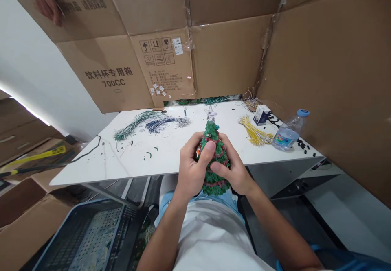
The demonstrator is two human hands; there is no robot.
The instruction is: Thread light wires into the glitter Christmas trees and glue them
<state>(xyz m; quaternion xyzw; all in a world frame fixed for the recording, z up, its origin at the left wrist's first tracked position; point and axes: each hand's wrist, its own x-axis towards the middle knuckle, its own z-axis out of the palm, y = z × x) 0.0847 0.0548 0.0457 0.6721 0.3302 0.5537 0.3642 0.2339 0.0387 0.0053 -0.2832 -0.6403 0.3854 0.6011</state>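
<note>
A small green artificial Christmas tree (212,177) with reddish garland and a clear star (210,112) on top stands upright between my hands, in front of the table's near edge. My left hand (195,161) wraps its left side, thumb pressed on the front. From the right, my right hand (233,165) closes round it, thumb lying lower across the branches. The fingers behind the tree are hidden. Beyond it on the white table (171,157) lie a green wire bundle (137,122), a dark blue wire bundle (165,122) and a yellow wire bundle (255,130).
Cardboard sheets (229,59) wall off the table's back and right. A plastic bottle (290,130) lies tilted beside a small box (262,115) and black bits. A blue crate (91,234) and an open carton (33,210) sit lower left. Another person's hand (47,2) grips the cardboard's top.
</note>
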